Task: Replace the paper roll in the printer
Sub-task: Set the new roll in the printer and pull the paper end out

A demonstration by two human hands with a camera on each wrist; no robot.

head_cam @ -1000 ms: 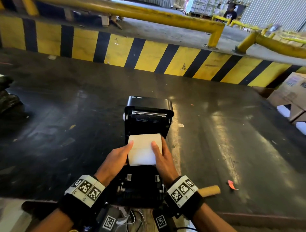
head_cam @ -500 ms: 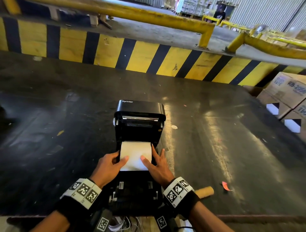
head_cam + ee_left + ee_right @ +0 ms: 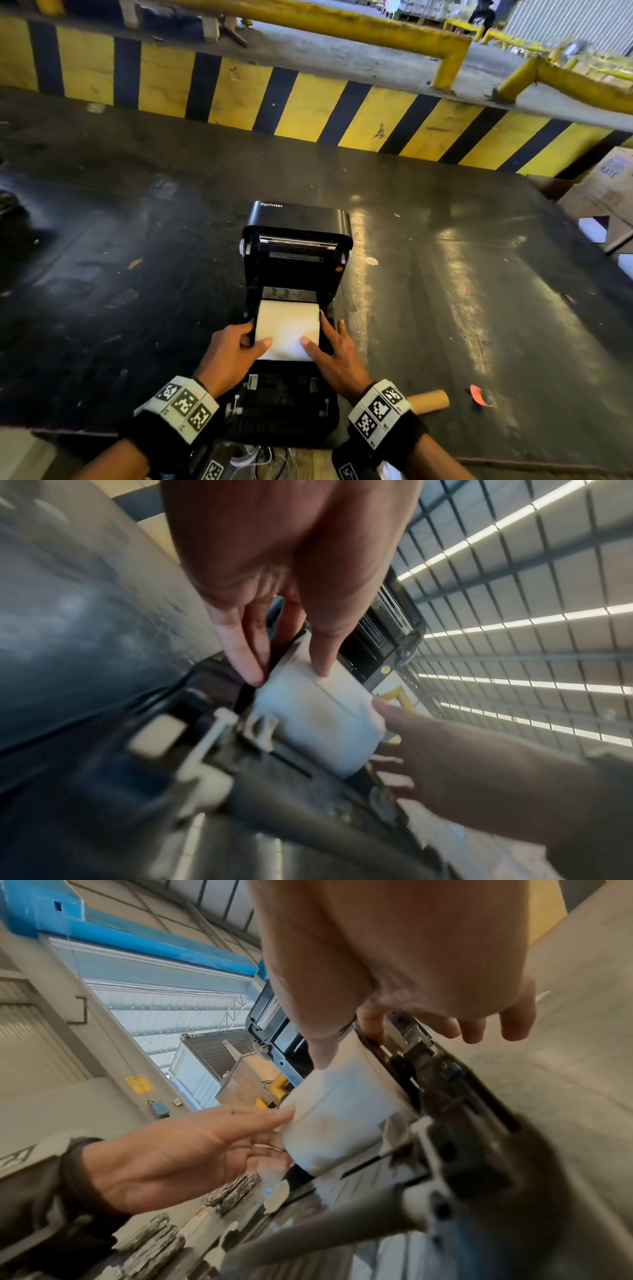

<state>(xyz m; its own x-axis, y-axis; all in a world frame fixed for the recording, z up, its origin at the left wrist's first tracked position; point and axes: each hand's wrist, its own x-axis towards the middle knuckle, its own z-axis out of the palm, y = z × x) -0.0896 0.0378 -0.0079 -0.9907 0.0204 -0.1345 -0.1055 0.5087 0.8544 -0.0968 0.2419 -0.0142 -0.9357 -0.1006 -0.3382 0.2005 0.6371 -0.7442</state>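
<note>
A black Xprinter label printer (image 3: 298,224) stands on the dark table (image 3: 445,291) with its lid tipped up and back. A white paper roll (image 3: 287,327) lies across its open bay. My left hand (image 3: 251,337) holds the roll's left end, thumb on top and fingers down between roll and printer wall. My right hand (image 3: 317,330) holds the right end the same way. The left wrist view shows the left hand (image 3: 287,669) on the roll (image 3: 318,721). In the right wrist view, the right hand (image 3: 346,1047) grips the roll (image 3: 342,1112).
An empty brown cardboard core (image 3: 428,401) lies on the table just right of my right wrist, with an orange scrap (image 3: 479,399) beyond it. Cardboard boxes (image 3: 603,202) stand at the right edge. A yellow-and-black striped barrier (image 3: 308,106) runs along the back. Cables (image 3: 260,459) hang at the front edge.
Both hands have brought the roll down from above the printer into the bay. The thumbs stay on top while the fingers have slid down beside the roll's ends.
</note>
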